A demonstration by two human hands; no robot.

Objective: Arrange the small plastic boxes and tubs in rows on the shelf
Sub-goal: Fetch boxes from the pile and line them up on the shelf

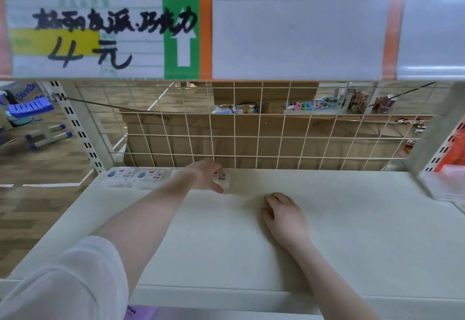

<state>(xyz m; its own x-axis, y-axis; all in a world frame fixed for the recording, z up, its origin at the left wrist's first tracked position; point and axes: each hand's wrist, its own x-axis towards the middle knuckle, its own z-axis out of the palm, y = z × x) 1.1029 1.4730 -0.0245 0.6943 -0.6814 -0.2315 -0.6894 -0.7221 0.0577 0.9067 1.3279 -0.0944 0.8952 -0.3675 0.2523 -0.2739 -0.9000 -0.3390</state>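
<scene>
L hand [205,176] on tub [222,178] at shelf [352,219] rear

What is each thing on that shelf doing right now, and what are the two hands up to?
Left hand: reaching to the back of the shelf, on a small clear tub.
Small clear tub: at the back by the wire grid, partly hidden by the hand.
Two labelled boxes: flat, side by side at the back left.
Right hand: resting on the shelf, holding nothing.
Shelf: mostly bare.
</scene>
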